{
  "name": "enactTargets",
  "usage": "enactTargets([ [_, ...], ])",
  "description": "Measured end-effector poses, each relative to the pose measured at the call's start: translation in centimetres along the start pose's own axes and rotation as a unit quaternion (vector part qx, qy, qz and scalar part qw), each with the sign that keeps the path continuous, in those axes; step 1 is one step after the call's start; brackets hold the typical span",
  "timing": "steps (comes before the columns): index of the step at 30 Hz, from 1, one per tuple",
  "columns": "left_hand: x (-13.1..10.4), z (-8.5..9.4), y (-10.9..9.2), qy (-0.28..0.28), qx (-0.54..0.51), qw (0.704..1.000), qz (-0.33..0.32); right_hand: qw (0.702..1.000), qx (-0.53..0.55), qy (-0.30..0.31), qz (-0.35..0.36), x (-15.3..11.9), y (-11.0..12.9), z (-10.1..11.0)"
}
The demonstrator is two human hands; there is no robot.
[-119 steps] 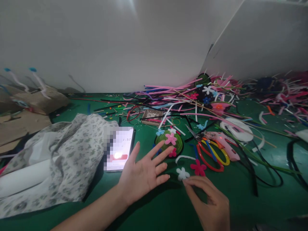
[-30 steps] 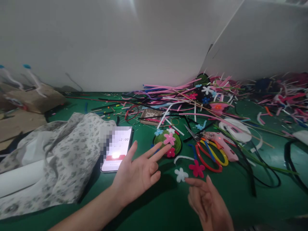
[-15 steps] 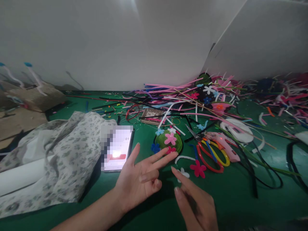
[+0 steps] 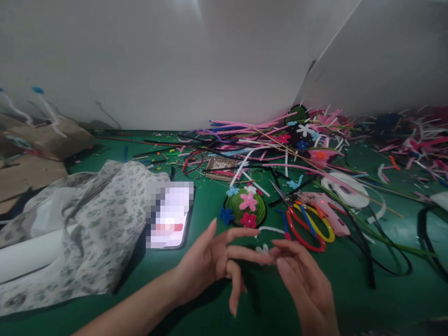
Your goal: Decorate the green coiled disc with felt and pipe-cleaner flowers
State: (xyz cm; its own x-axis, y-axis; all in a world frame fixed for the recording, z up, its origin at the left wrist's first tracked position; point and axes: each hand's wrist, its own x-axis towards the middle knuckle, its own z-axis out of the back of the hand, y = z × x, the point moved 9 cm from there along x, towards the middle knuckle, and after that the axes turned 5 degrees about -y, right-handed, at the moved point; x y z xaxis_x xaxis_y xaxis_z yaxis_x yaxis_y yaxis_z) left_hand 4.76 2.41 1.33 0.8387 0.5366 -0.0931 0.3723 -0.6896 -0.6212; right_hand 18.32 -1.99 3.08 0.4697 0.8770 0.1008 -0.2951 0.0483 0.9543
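My left hand (image 4: 213, 259) is held out over the green table with its fingers spread, nothing in them. The thumb and forefinger of my right hand (image 4: 304, 275) close around the tip of one left finger. Behind them lies a coiled green disc (image 4: 233, 210) with pink (image 4: 248, 202), blue (image 4: 227, 216), red and white fuzzy flowers on it. A white flower (image 4: 262, 249) shows partly between the hands. A curved white pipe cleaner (image 4: 271, 229) lies just beyond. The red flower beside it is almost wholly covered by my right hand.
Scissors (image 4: 305, 228) with red and yellow handles lie beside a pink glue gun (image 4: 332, 217). Left of the hands are a phone (image 4: 171, 212) and patterned cloth (image 4: 105, 219). Pipe cleaners (image 4: 252, 128) are heaped along the back, near a small box (image 4: 220, 168).
My right hand has moved up and now pinches a left fingertip, covering most of the red flower. My left hand has turned and its lower fingers have uncurled.
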Motion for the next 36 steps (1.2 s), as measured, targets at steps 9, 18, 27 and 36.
enactTargets([
  [9,-0.7,-1.2,0.0,-0.025,0.348,0.937,-0.023,0.987,-0.105,0.082,0.090,0.8,0.9,-2.3],
  [18,-0.4,-1.8,0.8,0.019,0.303,0.953,-0.006,0.983,-0.038,0.046,0.171,0.8,2.6,-0.5],
  [27,0.0,2.4,-2.1,-0.090,-0.088,0.989,-0.081,0.925,-0.103,-0.365,0.003,1.6,0.1,13.7],
  [36,-0.7,0.1,0.4,0.019,-0.079,0.997,-0.006,0.958,-0.067,0.159,0.228,-0.9,2.4,-3.7],
])
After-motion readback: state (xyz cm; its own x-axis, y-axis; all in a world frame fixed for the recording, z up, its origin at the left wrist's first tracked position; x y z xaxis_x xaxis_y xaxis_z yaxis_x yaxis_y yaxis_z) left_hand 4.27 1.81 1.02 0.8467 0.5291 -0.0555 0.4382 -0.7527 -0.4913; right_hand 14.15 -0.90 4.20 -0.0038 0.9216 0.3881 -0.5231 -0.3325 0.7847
